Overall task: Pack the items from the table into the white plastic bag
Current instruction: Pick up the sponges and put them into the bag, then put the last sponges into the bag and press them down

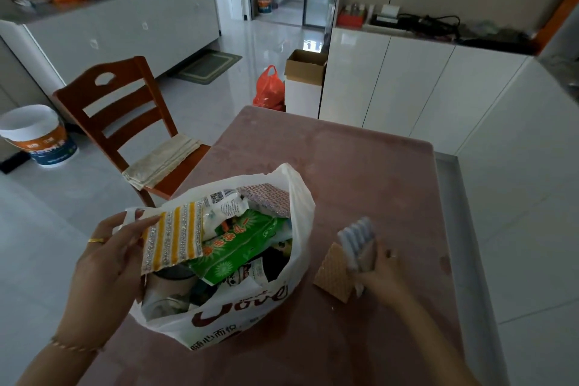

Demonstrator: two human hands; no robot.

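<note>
The right hand (380, 266), at the lower right of the frame, had its fingers curled over a small blurred stack: a grey-white ribbed pad (357, 235) on top and a tan waffle-textured cloth (333, 273) beneath it, the cloth's lower corner resting on the pink table (360, 166). Whether the stack was fully lifted could not be told through the blur. From those fingers the open mouth of the white plastic bag (300, 207) lay to the left and slightly up in the frame, just beside the stack, so the coming move would likely be a short carry leftward over the bag's right rim.

The left hand (106, 263), at the lower left, pinched a yellow-striped scouring cloth (170, 236) by its left edge, thumb on top, holding it over the bag's left side. Its long axis ran from upper right to lower left, and it covered part of the opening. The bag was already crowded: a green packet (241, 244) and a glittery sponge (266, 197) filled the middle and far end, leaving room mostly toward the right wall, which was the side nearer the right hand.
</note>
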